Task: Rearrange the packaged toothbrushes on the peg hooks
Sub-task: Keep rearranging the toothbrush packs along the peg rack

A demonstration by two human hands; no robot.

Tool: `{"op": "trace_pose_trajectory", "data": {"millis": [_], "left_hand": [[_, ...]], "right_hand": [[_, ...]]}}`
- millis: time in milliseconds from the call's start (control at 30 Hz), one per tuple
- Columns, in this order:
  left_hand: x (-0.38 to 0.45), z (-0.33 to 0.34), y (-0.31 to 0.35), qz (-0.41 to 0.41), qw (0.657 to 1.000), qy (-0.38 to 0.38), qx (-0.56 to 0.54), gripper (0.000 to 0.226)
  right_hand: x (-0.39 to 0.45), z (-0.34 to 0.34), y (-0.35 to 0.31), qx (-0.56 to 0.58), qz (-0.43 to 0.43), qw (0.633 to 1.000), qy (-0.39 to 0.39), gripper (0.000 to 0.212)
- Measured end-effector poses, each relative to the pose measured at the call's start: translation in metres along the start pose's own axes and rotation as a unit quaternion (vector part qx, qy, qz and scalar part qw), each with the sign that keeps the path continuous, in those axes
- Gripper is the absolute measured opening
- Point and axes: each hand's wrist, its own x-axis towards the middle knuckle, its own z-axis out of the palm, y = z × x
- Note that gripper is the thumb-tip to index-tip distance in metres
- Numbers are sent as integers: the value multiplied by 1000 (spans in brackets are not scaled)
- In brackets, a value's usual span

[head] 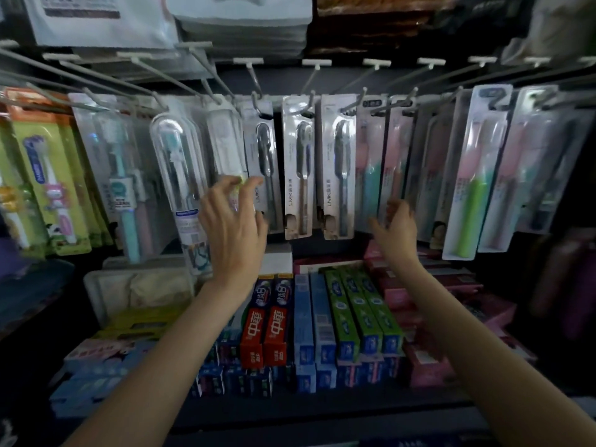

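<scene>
Packaged toothbrushes [296, 166] hang in a row from the peg hooks [309, 101] above a shelf [290, 411] stacked with toothpaste boxes [274, 330]. The left hand [232, 221] is raised at the lower part of the clear white pack [225, 143], just left of the dark-brush pack [264, 162]. Its fingers [254, 182] and thumb are curled towards each other at the pack's bottom edge, apparently pinching it, though blur makes firm contact hard to confirm. The right hand [396, 227] reaches up near the foot of the pink-and-teal pack [371, 175], its fingers loosely spread and holding nothing that I can see.

The step in hand looks like taking hold of a pack to shift it along or off its hook. To do it well, grip higher on the card near the hang hole, not at the foot, so the pack does not swing. Slide it straight out along the wire, lifting over the upturned tip. The free hand should steady the neighbouring packs so they do not ride off with it.
</scene>
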Motion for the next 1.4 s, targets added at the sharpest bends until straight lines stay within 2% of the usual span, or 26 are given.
{"op": "trace_pose_trajectory", "data": {"millis": [133,267,400,600,700,833,933,1033,1100,1233,1300,1400], "left_hand": [[-3,12,13,36,999,-12,-21,49],[-7,29,35,0,987,-91,-132,46],[-12,56,54,-105,951,-189,-219,54],[-15,94,73,-235,925,-223,-198,50],[-13,101,77,-294,892,-227,-259,35],[-13,99,72,-268,903,-203,-267,15],[-14,93,60,-242,925,-175,-236,13],[-14,90,54,-213,935,-177,-222,10],[-14,90,56,-197,936,-188,-223,5],[-19,89,60,-191,935,-178,-241,12],[-20,90,63,-190,934,-173,-246,10],[-21,96,65,-201,937,-167,-234,10]], "right_hand": [[12,2,4,31,28,998,-38,50],[20,5,0,57,39,995,-72,51],[23,5,1,54,32,995,-78,46],[0,-13,27,-23,-34,999,36,49],[-2,-17,37,-33,-48,998,35,52],[-1,-15,40,-26,-61,998,24,52],[-6,-8,35,31,-46,998,-26,51],[-14,7,26,86,-27,992,-93,54],[-17,13,21,96,-19,990,-101,55],[-16,6,23,100,-7,990,-97,54],[-14,-3,26,87,-1,990,-106,56],[-14,-21,27,-43,-12,989,-141,58]]}}
